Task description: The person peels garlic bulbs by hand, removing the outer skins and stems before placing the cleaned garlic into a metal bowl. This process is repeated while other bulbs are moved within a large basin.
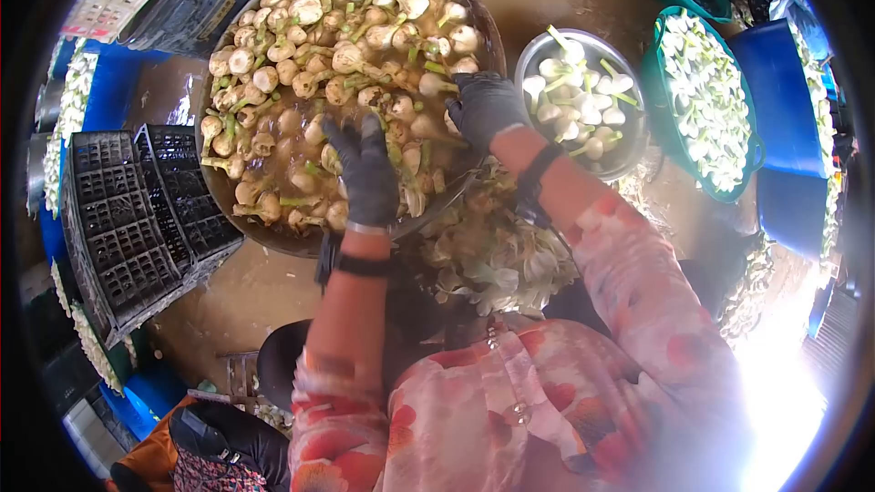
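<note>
A wide round tub (489,32) holds murky brown water and many dirty garlic bulbs (346,59) with short green stems. My left hand (366,173), in a dark glove, is over the bulbs at the tub's near side, its fingers spread and touching the wet garlic. Also gloved, my right hand (488,107) reaches across the tub's right rim with its fingertips beside a garlic bulb (436,85). Thumb and fingers look apart there, though their undersides are hidden. Close to that hand stands a metal bowl (521,68) of cleaner, whiter bulbs (583,109).
Black plastic crates (114,219) stand left of the tub. A green basket (652,82) full of pale garlic is at the right, near blue containers (779,91). Loose peelings (501,260) lie below the tub. Part of another person (214,442) shows at the lower left.
</note>
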Demonstrator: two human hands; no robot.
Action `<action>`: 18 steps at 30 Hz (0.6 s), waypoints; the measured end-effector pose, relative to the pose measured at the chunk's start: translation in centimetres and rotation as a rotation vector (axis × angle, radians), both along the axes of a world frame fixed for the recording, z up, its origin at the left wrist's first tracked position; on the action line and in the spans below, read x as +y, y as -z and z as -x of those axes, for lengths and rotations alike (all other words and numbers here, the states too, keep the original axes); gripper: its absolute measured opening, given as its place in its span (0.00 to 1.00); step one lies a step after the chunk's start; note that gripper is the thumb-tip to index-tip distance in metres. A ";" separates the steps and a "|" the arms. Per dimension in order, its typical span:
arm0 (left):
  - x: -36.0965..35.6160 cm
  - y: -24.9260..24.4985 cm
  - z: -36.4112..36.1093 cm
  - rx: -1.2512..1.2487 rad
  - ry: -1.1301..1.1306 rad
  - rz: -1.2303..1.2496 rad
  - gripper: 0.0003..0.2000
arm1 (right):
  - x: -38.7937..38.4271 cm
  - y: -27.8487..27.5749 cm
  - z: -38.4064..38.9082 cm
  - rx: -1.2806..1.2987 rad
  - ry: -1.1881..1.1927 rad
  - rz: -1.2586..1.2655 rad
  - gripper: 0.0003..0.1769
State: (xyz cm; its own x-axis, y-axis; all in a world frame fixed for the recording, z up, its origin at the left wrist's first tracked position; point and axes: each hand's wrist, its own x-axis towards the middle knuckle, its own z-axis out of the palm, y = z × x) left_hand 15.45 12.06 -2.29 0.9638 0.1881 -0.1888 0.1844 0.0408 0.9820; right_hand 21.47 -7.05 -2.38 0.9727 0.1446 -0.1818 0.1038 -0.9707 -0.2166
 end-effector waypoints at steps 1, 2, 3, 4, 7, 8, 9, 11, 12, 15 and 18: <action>0.4 -2.3 1.7 -0.008 -0.001 -0.020 0.29 | 0.4 0.9 -0.7 0.073 -0.018 0.064 0.21; -0.5 -6.0 3.3 0.002 -0.098 0.137 0.29 | 1.0 2.4 -1.4 0.143 -0.035 0.126 0.19; 1.0 -5.0 5.8 -0.245 0.061 -0.380 0.31 | 1.7 3.3 -2.0 0.211 -0.053 0.188 0.18; 1.5 -4.8 7.4 -0.249 0.089 -0.454 0.31 | 2.6 3.3 -2.5 0.291 -0.014 0.197 0.17; 0.6 -5.9 10.7 0.195 -0.092 0.229 0.32 | 3.4 3.5 -3.6 0.469 -0.111 0.241 0.19; 1.3 -5.3 10.8 0.319 -0.019 0.259 0.30 | 3.4 3.7 -3.8 0.455 -0.091 0.219 0.20; 1.4 -4.7 11.0 0.293 -0.027 0.333 0.29 | 3.5 4.0 -3.9 0.442 -0.071 0.199 0.20; 0.7 -4.0 11.0 0.248 -0.036 0.486 0.27 | 3.2 4.5 -3.7 0.421 -0.021 0.166 0.22; 0.3 -4.0 10.5 0.248 -0.024 0.530 0.27 | 3.1 4.1 -3.9 0.482 -0.021 0.163 0.23; -0.9 -4.4 9.5 0.209 -0.008 0.594 0.27 | 3.4 6.4 -3.8 0.409 0.080 0.035 0.24; -1.6 -2.6 10.1 0.125 -0.016 0.505 0.26 | 3.8 7.3 -3.6 0.424 0.080 0.044 0.21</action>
State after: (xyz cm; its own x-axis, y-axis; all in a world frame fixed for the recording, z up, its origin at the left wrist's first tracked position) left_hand 5.37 10.45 0.36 0.9260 0.0586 -0.3730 0.2941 0.5075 0.8099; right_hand 25.05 -3.26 -9.71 0.8183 0.0552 -0.5722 -0.0612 -0.9813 -0.1823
